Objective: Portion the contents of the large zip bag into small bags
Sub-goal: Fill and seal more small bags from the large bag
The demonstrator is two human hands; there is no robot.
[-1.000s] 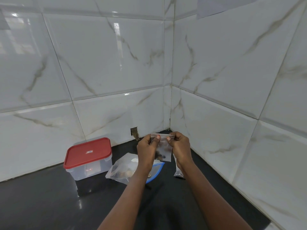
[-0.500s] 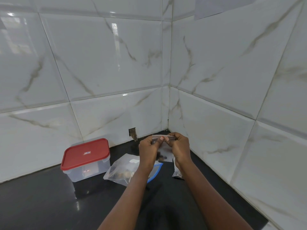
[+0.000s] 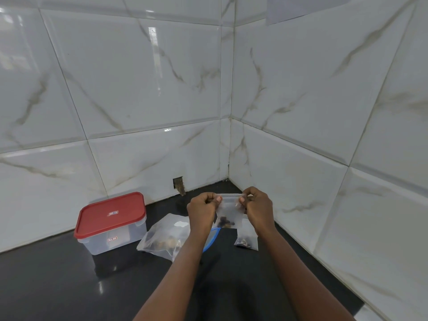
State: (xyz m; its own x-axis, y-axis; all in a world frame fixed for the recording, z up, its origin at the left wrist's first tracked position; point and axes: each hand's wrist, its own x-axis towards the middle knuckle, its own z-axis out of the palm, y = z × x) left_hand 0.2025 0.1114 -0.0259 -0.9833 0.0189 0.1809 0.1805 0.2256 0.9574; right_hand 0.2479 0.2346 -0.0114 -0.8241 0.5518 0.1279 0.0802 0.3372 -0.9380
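**Head view, toward the back corner of the glossy black stone counter (image 3: 58, 286).** Your two bare forearms rise from the counter's near edge and converge over its middle. Your left hand (image 3: 201, 212) and right hand (image 3: 257, 210) are raised off the surface with their backs toward you. Between them hangs a small clear plastic zip bag (image 3: 228, 210). Each hand pinches one end of the bag's top strip, thumb pressed against curled fingers, so the strip is stretched level between them (whether the seal is closed along its length cannot be told). A small cluster of dark brown pieces sits in the bottom of this bag.

Below and behind your left wrist, a large clear plastic zip bag (image 3: 165, 237) with a blue zip edge lies flat on the counter. Brown pieces are gathered at its near end, and your forearm hides part of it. To its right, below your right wrist, a second small clear bag (image 3: 246, 239) lies on the counter with dark pieces inside, near the counter's right edge.

To the left, just beside the large bag, stands a rectangular clear plastic container with a red lid (image 3: 111, 222). Its lid is on, and it sits close to the counter's back edge. Beyond it, white marble-veined wall tiles (image 3: 139, 89) meet at the corner. A small rectangular cut-out (image 3: 177, 183) shows in the back wall just above the counter's back edge.
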